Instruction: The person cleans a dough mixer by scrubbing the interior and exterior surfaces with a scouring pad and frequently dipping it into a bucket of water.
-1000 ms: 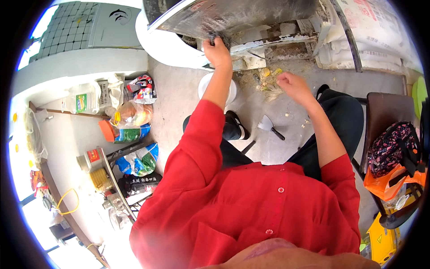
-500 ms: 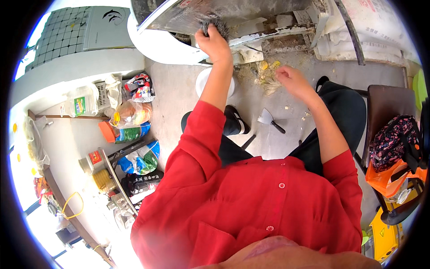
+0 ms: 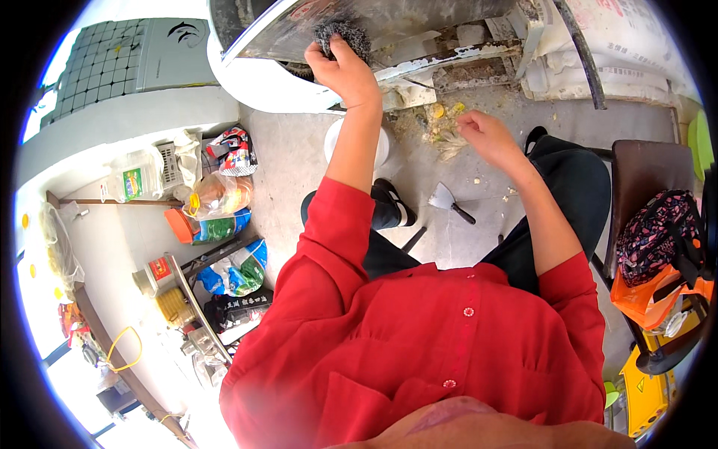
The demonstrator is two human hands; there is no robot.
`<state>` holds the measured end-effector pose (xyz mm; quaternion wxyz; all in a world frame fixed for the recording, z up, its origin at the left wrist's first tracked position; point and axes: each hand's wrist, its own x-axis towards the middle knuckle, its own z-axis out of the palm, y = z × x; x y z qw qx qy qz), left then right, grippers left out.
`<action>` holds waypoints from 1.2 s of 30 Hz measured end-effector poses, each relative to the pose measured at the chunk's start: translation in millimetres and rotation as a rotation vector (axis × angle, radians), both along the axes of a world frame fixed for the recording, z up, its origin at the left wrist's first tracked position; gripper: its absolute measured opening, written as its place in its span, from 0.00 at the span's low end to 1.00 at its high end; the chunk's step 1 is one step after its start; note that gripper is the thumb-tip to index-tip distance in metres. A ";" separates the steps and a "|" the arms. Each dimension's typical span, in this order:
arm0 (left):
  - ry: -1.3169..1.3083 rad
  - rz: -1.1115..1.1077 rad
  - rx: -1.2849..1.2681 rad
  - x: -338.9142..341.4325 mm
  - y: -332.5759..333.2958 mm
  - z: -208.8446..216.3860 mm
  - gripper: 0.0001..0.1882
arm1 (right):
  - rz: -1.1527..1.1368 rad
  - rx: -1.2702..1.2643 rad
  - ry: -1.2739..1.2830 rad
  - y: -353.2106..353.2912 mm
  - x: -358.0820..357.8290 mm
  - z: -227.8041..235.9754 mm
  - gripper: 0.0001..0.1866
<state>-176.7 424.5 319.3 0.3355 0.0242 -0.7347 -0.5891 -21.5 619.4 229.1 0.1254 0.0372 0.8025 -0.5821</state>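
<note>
1. I have the left hand (image 3: 345,73) beyond the bucket (image 3: 384,152), fingers clenched on the scrubber (image 3: 354,40).
2. The scrubber, dark and wiry, sits past the bucket, against the metal panel (image 3: 426,16).
3. I see the right hand (image 3: 491,140) right of the bucket, fingers half-curled; I can't tell whether they grip anything.
4. Scraps (image 3: 449,147) lie between it and the bucket.
5. The scraper (image 3: 443,197) lies right of the bucket, nearer the wearer.
</note>
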 end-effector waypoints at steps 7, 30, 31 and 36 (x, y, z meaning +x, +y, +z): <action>-0.494 -0.054 0.285 -8.4 -4.7 -50.2 0.11 | -0.017 -0.017 0.024 8.4 -6.7 0.1 0.16; -0.914 0.139 0.451 82.8 -195.0 -132.5 0.16 | 0.264 0.004 -0.378 -35.2 -15.0 -45.7 0.16; -0.893 0.141 0.568 93.4 -201.6 -151.5 0.16 | 0.265 -0.009 -0.453 -44.7 -11.9 -48.3 0.17; -1.111 -0.003 0.675 122.1 -167.1 -141.0 0.12 | 0.190 -0.087 -0.602 -111.9 -11.2 -38.8 0.25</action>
